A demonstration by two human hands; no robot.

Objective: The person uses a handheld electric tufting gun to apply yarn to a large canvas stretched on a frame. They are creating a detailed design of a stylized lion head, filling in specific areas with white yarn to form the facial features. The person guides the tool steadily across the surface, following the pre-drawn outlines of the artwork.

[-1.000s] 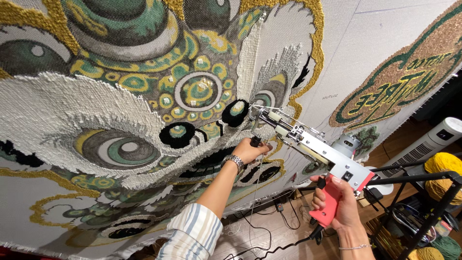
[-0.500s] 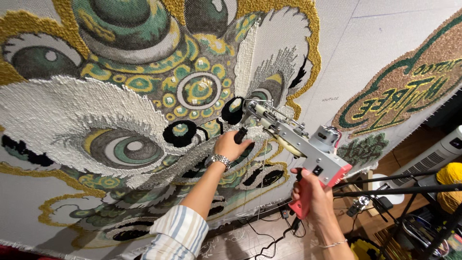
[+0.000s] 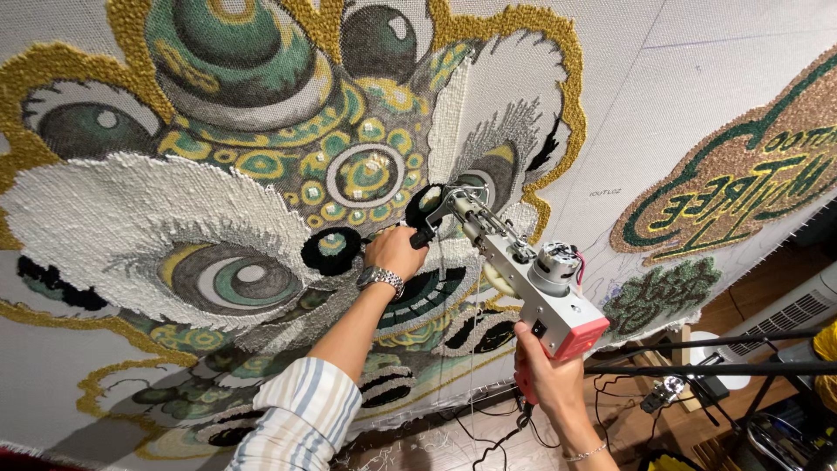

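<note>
Holding a tufting gun [image 3: 523,270] with both hands, the person presses its needle end against a stretched cloth [image 3: 680,113] covered in green, gold and white yarn pile. The left hand [image 3: 394,251] is closed around the black front handle, a metal watch [image 3: 380,278] on its wrist; the right hand [image 3: 545,377] wraps the red rear grip. With its motor and metal body the gun looks stiff and fairly heavy, best steadied at both handles, while the cloth looks springy and soft
</note>
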